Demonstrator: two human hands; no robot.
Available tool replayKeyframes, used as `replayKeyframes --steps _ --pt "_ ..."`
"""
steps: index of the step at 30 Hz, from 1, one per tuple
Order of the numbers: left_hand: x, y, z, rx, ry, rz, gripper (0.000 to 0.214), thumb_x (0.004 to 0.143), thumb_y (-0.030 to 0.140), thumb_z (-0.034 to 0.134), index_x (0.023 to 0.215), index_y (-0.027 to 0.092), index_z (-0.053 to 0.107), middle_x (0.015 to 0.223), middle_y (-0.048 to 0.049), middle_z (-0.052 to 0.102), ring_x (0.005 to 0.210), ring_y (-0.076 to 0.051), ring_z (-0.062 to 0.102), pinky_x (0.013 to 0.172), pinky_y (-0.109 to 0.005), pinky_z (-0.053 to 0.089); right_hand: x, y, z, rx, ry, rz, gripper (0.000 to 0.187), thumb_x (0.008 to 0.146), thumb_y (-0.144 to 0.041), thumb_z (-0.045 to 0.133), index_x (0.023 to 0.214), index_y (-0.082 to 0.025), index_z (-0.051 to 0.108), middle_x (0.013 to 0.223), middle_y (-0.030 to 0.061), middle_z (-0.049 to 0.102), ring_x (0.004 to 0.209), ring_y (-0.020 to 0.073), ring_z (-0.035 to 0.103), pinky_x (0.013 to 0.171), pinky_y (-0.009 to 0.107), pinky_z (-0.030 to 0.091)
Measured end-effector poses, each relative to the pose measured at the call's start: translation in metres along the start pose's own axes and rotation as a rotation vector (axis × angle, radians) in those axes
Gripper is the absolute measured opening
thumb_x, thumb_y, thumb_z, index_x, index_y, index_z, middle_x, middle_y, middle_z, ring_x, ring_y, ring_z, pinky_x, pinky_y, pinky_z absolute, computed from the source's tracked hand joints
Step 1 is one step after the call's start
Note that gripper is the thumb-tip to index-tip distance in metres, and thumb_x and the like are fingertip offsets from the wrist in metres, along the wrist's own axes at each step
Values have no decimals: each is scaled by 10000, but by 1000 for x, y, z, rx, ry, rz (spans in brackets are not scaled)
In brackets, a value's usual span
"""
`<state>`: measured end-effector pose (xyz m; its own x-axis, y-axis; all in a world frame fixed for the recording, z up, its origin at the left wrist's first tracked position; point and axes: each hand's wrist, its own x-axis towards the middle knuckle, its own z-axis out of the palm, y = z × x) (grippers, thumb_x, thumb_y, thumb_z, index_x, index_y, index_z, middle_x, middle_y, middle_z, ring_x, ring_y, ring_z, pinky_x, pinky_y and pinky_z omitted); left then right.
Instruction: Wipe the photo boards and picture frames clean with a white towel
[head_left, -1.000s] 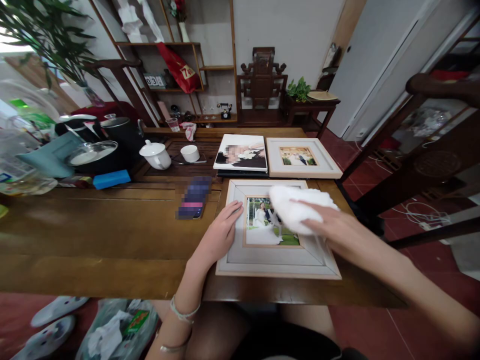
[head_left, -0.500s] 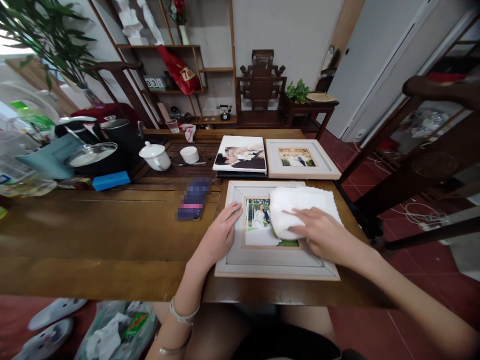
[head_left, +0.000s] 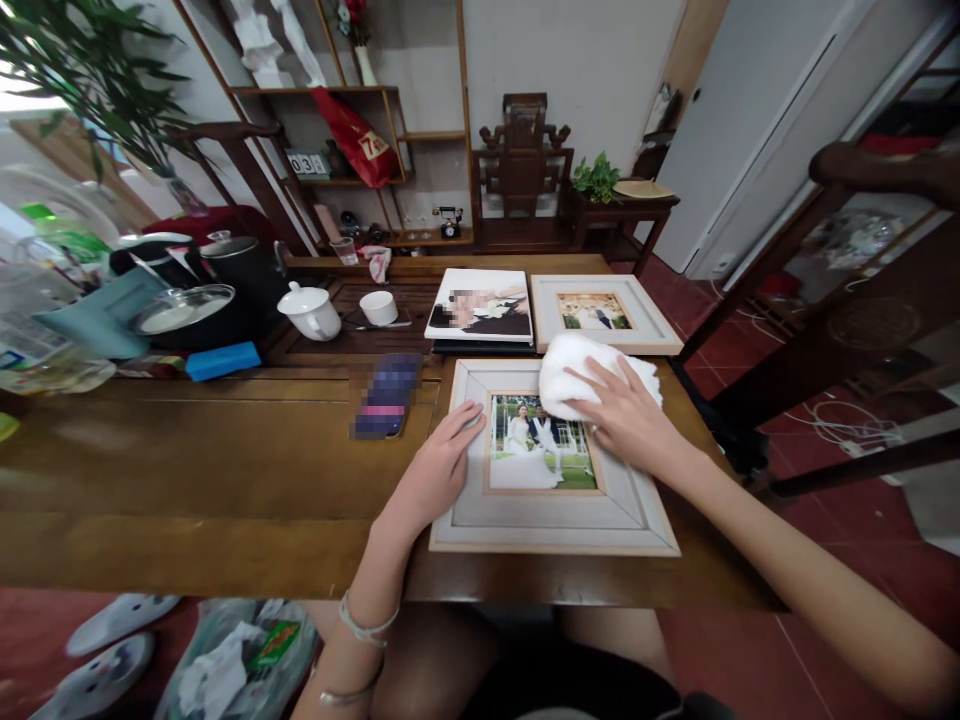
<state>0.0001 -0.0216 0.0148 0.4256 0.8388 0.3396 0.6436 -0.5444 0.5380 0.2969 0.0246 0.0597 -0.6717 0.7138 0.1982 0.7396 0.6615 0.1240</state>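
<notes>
A pale wooden picture frame [head_left: 555, 520] lies flat on the table in front of me, with a photo [head_left: 534, 445] of two seated people inside it. My left hand [head_left: 442, 465] rests flat on the frame's left border, fingers stretched out. In my right hand [head_left: 626, 410] is a folded white cloth [head_left: 564, 370], pressed onto the frame's upper right part with the fingers spread over it. The cloth hides the frame's top right corner and a little of the photo's upper edge.
Behind lie a second frame [head_left: 660, 325] and a white photo panel [head_left: 480, 280]. Leftward are a phone [head_left: 386, 395], a white cup [head_left: 379, 308], a lidded white teapot [head_left: 309, 312], a blue block [head_left: 223, 361] and a black pot [head_left: 187, 320]. A dark chair [head_left: 862, 310] stands right.
My right hand and the white cloth have moved up and away from me across the frame, uncovering more of the photo. My left hand has stayed on the left border.
</notes>
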Motion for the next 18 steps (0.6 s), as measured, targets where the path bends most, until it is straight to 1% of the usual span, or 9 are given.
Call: replayKeyframes --steps 2,4,6,10,12,13,15,18 --pt "0 0 0 3 -1 -4 501 931 49 330 1386 179 495 1486 -121 438 1428 -231 327 1172 -499 311 7 5 1 9 -21 -16 574 722 5 537 1246 -215 619 1486 100 436 1404 356 301 1113 616 237" --pt "0 1 0 5 -4 -7 496 933 52 327 1387 166 492 1486 -130 436 1429 -236 324 1172 -501 309 6 1 -5 67 -69 -59 589 708 21 522 1243 -203 623 1479 110 444 1394 347 326 1104 587 282" --pt "0 2 0 7 -8 -12 499 931 52 328 1388 172 490 1488 -125 434 1431 -237 320 1171 -504 310 -4 -11 -15 146 -111 -110 593 694 23 516 1231 -200 634 1466 119 458 1377 343 358 1098 576 303" --pt "0 2 0 13 -19 -29 505 926 47 327 1386 173 492 1485 -121 439 1432 -238 315 1174 -506 305 -37 -48 -40 305 -185 -230 576 700 3 513 1207 -234 649 1460 102 471 1362 320 390 1081 551 354" --pt "0 2 0 14 -20 -32 508 924 44 326 1387 169 491 1486 -121 437 1434 -237 312 1176 -505 301 -49 -60 -45 348 -213 -261 576 706 7 501 1200 -248 653 1463 89 469 1369 303 387 1079 531 369" --pt "0 2 0 12 -20 -31 509 922 42 326 1387 168 491 1486 -121 437 1434 -235 311 1177 -504 301 -52 -61 -44 350 -213 -260 580 705 11 501 1200 -250 653 1470 86 461 1373 301 381 1081 529 368" --pt "0 2 0 9 -20 -28 508 922 42 327 1387 164 491 1488 -121 434 1433 -234 311 1176 -502 303 -50 -54 -36 311 -169 -229 577 699 7 519 1201 -243 654 1486 93 437 1380 317 366 1090 554 343" --pt "0 2 -1 6 -22 -26 506 922 43 328 1381 169 498 1486 -121 436 1431 -236 318 1170 -504 312 -31 -26 -14 197 -35 -131 550 694 -14 553 1194 -217 658 1459 127 465 1376 339 365 1111 592 279"
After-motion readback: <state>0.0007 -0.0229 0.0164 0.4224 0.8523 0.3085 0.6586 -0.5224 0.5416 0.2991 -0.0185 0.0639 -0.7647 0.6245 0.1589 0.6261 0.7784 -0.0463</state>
